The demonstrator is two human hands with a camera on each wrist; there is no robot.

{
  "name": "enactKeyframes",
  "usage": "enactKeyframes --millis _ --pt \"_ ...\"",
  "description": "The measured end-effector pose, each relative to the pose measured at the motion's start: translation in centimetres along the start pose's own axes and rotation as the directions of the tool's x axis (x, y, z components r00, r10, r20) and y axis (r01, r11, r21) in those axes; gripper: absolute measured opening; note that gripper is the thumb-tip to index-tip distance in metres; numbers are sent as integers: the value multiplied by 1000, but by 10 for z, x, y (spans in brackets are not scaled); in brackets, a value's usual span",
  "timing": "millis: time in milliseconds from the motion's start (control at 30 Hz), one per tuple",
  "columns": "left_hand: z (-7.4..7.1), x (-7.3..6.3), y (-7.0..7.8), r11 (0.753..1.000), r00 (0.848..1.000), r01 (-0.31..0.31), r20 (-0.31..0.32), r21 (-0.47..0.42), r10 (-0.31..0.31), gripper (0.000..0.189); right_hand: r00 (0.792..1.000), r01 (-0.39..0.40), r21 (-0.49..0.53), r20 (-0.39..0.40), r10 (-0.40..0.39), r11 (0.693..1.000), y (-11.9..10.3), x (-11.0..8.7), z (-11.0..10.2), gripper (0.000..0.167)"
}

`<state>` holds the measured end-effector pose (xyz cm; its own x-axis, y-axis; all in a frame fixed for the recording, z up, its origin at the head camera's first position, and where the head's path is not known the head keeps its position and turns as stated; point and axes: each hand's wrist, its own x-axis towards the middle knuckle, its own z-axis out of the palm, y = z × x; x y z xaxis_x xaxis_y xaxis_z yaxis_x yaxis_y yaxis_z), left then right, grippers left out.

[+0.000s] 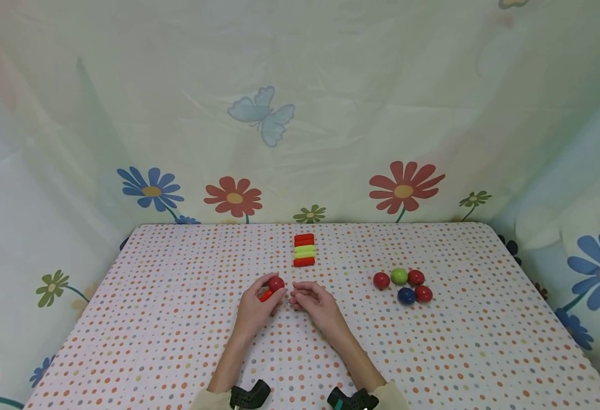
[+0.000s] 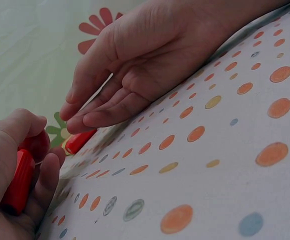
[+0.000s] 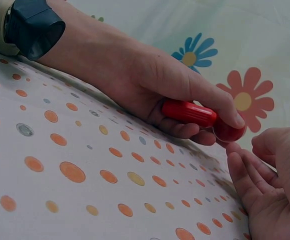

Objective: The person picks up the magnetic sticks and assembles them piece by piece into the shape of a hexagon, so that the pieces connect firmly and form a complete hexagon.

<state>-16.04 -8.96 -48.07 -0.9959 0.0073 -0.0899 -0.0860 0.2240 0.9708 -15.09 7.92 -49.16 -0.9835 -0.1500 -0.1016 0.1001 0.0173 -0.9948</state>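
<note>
My left hand (image 1: 255,307) grips a red ball (image 1: 276,283) and a short red ridged stick (image 3: 189,113) together. In the right wrist view the stick lies along the palm, its end against the ball, and the thumb presses on the ball. Part of the stick is hidden by the fingers. Close to the right of the ball is my right hand (image 1: 321,307), palm turned inward. Its fingers are loosely bent with nothing between them.
Beyond the hands, several short red and yellow-green sticks (image 1: 304,249) lie side by side in a column. To the right sit several balls: a green one (image 1: 399,277), a blue one (image 1: 406,296) and red ones (image 1: 381,281). A flowered curtain (image 1: 331,114) stands behind the dotted table (image 1: 177,341).
</note>
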Motion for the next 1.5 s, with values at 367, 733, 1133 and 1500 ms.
enactKeyframes --millis 367,733,1133,1500 --pt "0 7 -15 999 1000 -12 -8 -49 11 51 1000 1 -5 1 -1 1000 0 0 0 34" --pt "-1 8 -15 993 998 -17 -67 -116 10 48 1000 -6 -16 -1 6 1000 2 0 2 35" --pt "-1 9 -14 992 998 5 -69 -123 -13 47 1000 9 -13 8 -9 1000 1 1 1 35" --pt "-2 9 -14 990 996 30 -81 -139 -42 44 982 157 -267 -62 -180 951 -4 23 5 27"
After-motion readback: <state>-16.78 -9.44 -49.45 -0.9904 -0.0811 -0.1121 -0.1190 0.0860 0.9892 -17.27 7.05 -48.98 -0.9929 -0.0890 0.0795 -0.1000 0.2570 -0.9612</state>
